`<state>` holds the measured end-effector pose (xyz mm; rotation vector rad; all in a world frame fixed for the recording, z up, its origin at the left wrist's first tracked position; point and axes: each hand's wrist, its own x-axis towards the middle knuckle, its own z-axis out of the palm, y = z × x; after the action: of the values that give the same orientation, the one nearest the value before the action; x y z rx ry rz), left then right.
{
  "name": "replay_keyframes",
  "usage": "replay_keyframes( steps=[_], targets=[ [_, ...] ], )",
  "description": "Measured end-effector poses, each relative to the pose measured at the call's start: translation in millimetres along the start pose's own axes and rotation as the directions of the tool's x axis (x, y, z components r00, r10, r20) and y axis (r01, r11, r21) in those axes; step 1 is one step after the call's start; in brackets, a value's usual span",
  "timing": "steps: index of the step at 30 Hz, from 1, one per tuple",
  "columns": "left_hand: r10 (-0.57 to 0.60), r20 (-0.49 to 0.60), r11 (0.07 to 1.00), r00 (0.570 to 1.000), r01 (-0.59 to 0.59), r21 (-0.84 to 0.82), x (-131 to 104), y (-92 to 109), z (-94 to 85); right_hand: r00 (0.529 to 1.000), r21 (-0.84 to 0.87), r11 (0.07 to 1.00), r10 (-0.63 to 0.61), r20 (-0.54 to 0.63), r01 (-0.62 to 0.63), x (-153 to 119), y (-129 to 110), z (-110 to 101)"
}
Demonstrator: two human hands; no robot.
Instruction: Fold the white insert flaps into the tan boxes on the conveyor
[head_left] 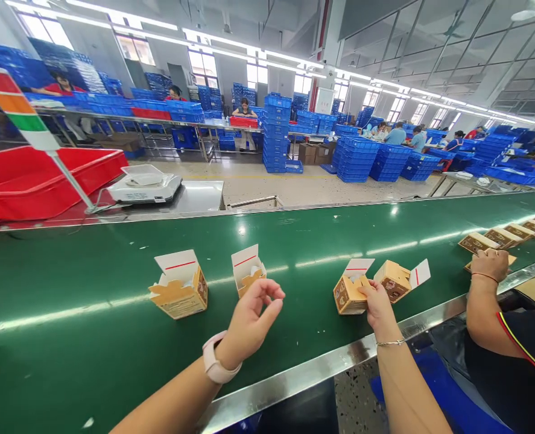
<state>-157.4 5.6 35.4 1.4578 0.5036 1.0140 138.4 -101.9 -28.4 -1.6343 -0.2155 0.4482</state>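
Over the green conveyor belt (113,259), my left hand (253,316) is half curled, with a gap between thumb and fingers and nothing held. Just behind it stands a small brown carton (248,280), its white lid flap raised; the hand hides its lower part. My right hand (379,307) pinches the front flap of another small carton (349,296), whose white lid with a red strip stands up. Close beside that hand, a tilted carton (392,282) has its lid flap out to the right. Farther left, an open carton (183,298) shows something whitish inside.
At right, a co-worker's hand (488,265) touches cartons near a row of closed cartons (505,237). A metal rail (339,360) edges the belt. Across it are a white scale (145,185), a red bin (36,181) and a signal light pole (68,175).
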Motion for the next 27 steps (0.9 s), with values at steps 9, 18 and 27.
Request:
replay_keyframes(
  steps=[9, 18, 27],
  targets=[
    [0.091, -0.229, 0.993, 0.969, -0.071, 0.095, -10, 10, -51.8, 0.996, -0.207, 0.975, 0.086, -0.003, -0.085, 25, -35, -13],
    [0.028, -0.212, 0.994, 0.977, -0.005, 0.11, -5, -7, -44.2, 0.984, -0.403, 0.907, -0.166, -0.067, 0.126, 44, -49, -22],
    [0.362, -0.022, 0.81, 0.932, -0.302, 0.503, 14, -62, -21.4, 0.699, -0.178, 0.677, -0.703, 0.126, 0.714, -36, -29, 19]
  ],
)
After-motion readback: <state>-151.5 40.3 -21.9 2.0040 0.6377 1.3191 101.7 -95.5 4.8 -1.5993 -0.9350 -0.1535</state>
